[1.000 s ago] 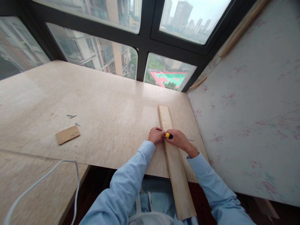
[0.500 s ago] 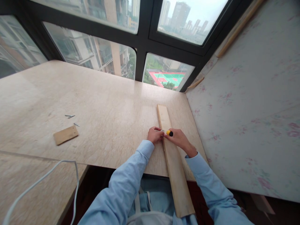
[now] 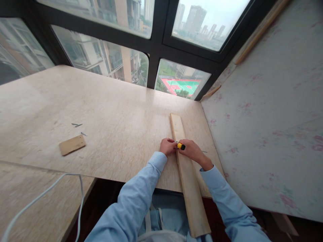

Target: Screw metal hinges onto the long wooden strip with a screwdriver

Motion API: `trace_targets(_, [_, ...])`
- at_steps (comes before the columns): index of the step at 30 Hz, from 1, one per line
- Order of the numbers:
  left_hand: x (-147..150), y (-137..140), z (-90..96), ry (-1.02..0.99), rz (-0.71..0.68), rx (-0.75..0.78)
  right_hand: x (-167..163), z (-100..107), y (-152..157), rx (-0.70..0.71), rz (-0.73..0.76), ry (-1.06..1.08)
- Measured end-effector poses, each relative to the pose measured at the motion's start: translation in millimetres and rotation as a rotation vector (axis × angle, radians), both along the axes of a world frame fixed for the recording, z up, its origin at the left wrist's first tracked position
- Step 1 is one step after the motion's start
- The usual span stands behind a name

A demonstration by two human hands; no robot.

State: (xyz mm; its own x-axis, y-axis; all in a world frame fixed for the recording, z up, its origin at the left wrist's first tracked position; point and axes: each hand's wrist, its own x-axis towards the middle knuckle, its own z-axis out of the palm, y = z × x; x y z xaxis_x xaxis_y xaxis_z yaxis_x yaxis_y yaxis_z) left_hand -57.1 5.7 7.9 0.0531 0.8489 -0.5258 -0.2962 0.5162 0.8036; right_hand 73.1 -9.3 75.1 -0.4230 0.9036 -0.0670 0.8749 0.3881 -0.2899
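Note:
A long narrow wooden board lies on the stone-look sill, its near end hanging over the front edge towards my lap. My left hand is closed in a pinch at the board's left edge, on a small shiny metal piece too small to name. Across the board, my right hand is wrapped round a screwdriver with a yellow and black handle. A thin grey shaft shows beyond that hand on the right. The fingertips of both hands nearly meet.
To the left on the sill lie a small wooden piece with holes and several loose screws or nails. A white cable loops at the lower left. Windows stand behind; a flowered wall panel rises at right.
The handle in my right hand has turned and tilted, and the thin grey shaft now shows to its right. My left hand keeps its pinch at the board's edge. The view shifts slightly.

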Motion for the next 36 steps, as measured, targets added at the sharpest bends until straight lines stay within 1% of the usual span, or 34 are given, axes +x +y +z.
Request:
trace_targets(3, [-0.4, 0.2, 0.3, -0.007, -0.001, 0.000, 2.5, 1.5, 0.0, -0.005, 0.029, 0.031])
trace_targets(7, [-0.8, 0.1, 0.5, -0.016, -0.011, -0.003, 4.2, 6.5, -0.4, -0.055, -0.029, 0.129])
trace_targets(9, [-0.6, 0.1, 0.9, -0.007, -0.011, -0.014, 4.1, 7.7, -0.3, -0.053, -0.091, 0.110])
trace_targets(11, [-0.4, 0.2, 1.6, -0.003, -0.003, -0.020, 3.5, 7.2, 0.3, -0.049, -0.142, 0.045])
trace_targets(13, [-0.4, 0.0, 2.4, -0.007, 0.000, -0.021, 2.7, 5.7, 0.7, -0.050, -0.161, 0.002])
trace_targets(16, [-0.8, -0.4, 2.9, -0.007, -0.008, -0.022, 1.7, 4.5, 0.1, -0.056, -0.160, 0.016])
trace_targets(20, [-1.0, -0.8, 1.6, 0.008, -0.013, -0.016, 0.4, 6.2, -2.2, -0.060, -0.120, 0.044])
trace_targets(25, [-0.7, -0.5, -0.8, -0.006, -0.014, 0.007, 0.7, 4.7, -1.8, -0.014, -0.029, 0.036])
trace_targets(28, [-0.5, 0.1, -1.4, -0.021, -0.015, 0.004, 2.8, 2.2, 0.1, -0.007, 0.030, 0.073])
trace_targets(30, [-0.5, 0.3, -1.4, -0.021, -0.015, -0.004, 4.0, 1.9, 1.3, 0.006, 0.033, 0.103])
trace_targets(33, [-0.5, 0.3, -1.1, -0.016, -0.013, -0.008, 3.9, 3.7, 1.8, 0.038, -0.027, 0.076])
trace_targets(36, [-0.8, -0.2, -0.4, -0.020, -0.013, -0.006, 1.9, 5.7, 0.4, 0.001, -0.118, -0.043])
